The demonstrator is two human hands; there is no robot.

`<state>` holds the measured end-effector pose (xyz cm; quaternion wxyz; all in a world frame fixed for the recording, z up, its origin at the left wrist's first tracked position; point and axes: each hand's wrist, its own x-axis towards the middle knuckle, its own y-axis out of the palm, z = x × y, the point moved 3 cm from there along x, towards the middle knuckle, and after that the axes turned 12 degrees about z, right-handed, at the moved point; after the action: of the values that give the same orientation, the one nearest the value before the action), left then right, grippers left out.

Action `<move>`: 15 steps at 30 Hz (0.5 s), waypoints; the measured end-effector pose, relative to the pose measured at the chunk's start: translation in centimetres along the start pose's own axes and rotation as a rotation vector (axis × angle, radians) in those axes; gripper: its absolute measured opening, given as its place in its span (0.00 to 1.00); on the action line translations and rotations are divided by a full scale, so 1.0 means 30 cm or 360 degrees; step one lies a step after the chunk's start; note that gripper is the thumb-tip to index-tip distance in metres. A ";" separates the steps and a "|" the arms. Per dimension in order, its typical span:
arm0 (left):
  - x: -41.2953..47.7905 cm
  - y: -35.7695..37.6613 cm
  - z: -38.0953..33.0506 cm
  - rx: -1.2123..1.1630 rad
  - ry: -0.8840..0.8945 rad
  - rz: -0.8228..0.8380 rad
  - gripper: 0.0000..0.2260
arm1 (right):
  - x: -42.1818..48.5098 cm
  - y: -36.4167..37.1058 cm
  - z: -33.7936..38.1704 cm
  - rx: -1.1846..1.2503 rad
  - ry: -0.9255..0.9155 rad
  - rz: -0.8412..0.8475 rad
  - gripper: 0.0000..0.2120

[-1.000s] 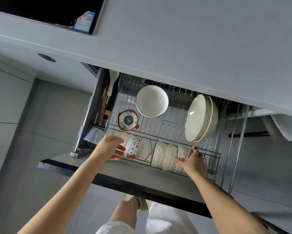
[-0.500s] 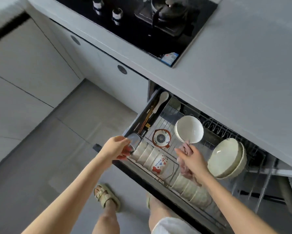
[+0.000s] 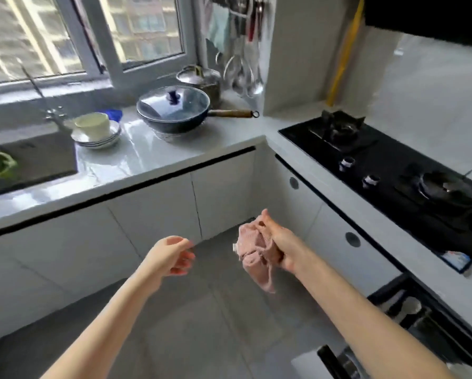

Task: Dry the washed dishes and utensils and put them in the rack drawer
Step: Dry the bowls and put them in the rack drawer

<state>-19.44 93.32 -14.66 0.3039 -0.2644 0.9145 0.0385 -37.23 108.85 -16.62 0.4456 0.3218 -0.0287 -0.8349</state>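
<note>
Your right hand (image 3: 281, 242) has its grip clamped on the pink cloth (image 3: 252, 250); your left hand (image 3: 172, 255) grip's loose, holding nothing. The stacked dishes (image 3: 95, 131) sit at the tabletop (image 3: 153, 154) left edge, right beside the sink (image 3: 38, 160).

— What sort of place is this?

— A home kitchen. An L-shaped white counter (image 3: 153, 157) runs over plain white cabinet doors (image 3: 153, 222), with a sink (image 3: 32, 157) sunk in near its left end, below a window (image 3: 139, 28).

— Any cooking gear?

— A black gas hob (image 3: 393, 160) with two burners is set into the counter's right-hand run. A lidded wok (image 3: 173, 109) sits near the inner corner, with a steel pot (image 3: 199, 77) behind it and ladles (image 3: 252, 83) hanging on the wall above.

— Anything else?

— A stack of dishes (image 3: 95, 132) stands at the sink's right edge. At lower right is a pulled-out drawer (image 3: 426, 321), seemingly holding crockery, though it is blurred.
</note>
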 end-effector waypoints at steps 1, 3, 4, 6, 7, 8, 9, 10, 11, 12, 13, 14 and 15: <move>-0.004 -0.100 -0.005 -0.0033 0.0014 -0.0072 0.05 | 0.052 0.089 0.041 -0.0025 -0.0023 0.0073 0.23; -0.015 -0.281 -0.009 -0.0100 0.0037 -0.0192 0.08 | 0.139 0.264 0.122 -0.0130 -0.0092 0.0186 0.23; -0.021 -0.363 -0.012 -0.0145 0.0056 -0.0246 0.08 | 0.183 0.347 0.161 -0.0207 -0.0144 0.0236 0.24; -0.028 -0.509 -0.021 -0.0221 0.0092 -0.0363 0.07 | 0.270 0.494 0.228 -0.0381 -0.0254 0.0309 0.23; -0.027 -0.573 -0.027 -0.0250 0.0105 -0.0418 0.07 | 0.308 0.565 0.258 -0.0454 -0.0309 0.0348 0.22; -0.020 -0.631 -0.030 -0.0281 0.0114 -0.0465 0.08 | 0.352 0.628 0.282 -0.0511 -0.0356 0.0394 0.21; -0.006 -0.685 -0.032 -0.0311 0.0121 -0.0504 0.08 | 0.397 0.686 0.303 -0.0547 -0.0393 0.0427 0.20; 0.014 -0.736 -0.035 -0.0338 0.0124 -0.0537 0.09 | 0.452 0.733 0.320 -0.0572 -0.0416 0.0436 0.19; 0.042 -0.784 -0.039 -0.0360 0.0126 -0.0565 0.09 | 0.499 0.782 0.340 -0.0591 -0.0441 0.0448 0.19; 0.075 -0.829 -0.046 -0.0381 0.0128 -0.0589 0.10 | 0.555 0.826 0.357 -0.0603 -0.0464 0.0468 0.19; 0.113 -0.873 -0.057 -0.0404 0.0132 -0.0614 0.11 | 0.611 0.865 0.375 -0.0597 -0.0490 0.0484 0.20; 0.155 -0.917 -0.074 -0.0441 0.0144 -0.0644 0.11 | 0.686 0.896 0.389 -0.0593 -0.0507 0.0494 0.23; 0.202 -0.963 -0.094 -0.0489 0.0161 -0.0684 0.11 | 0.751 0.929 0.412 -0.0595 -0.0527 0.0477 0.27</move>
<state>-10.39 65.11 -13.25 0.2154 -0.4971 0.8348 0.0982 -32.90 71.96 -9.05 0.6049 0.0858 0.0059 -0.7916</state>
